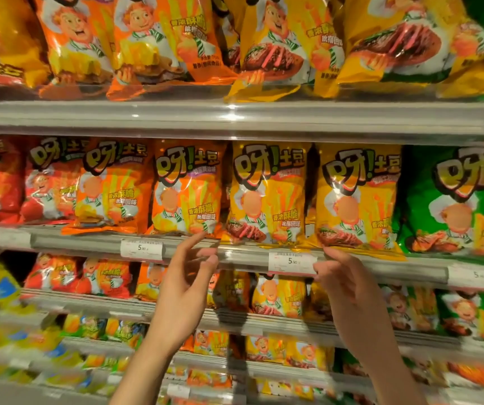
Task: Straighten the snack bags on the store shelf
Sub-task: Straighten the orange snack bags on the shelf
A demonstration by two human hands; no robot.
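Rows of snack bags fill the store shelves. On the middle shelf stand an orange bag, a yellow bag and a second yellow bag, all upright and facing out. My left hand is raised in front of the shelf rail, fingers relaxed, its index fingertip at the lower corner of the orange bag. My right hand is just below the second yellow bag, fingertips touching its bottom edge. Neither hand grips a bag.
Red bags stand at the left and a green bag at the right of the same shelf. White price tags sit on the rail. More bags fill the shelf above and several shelves below.
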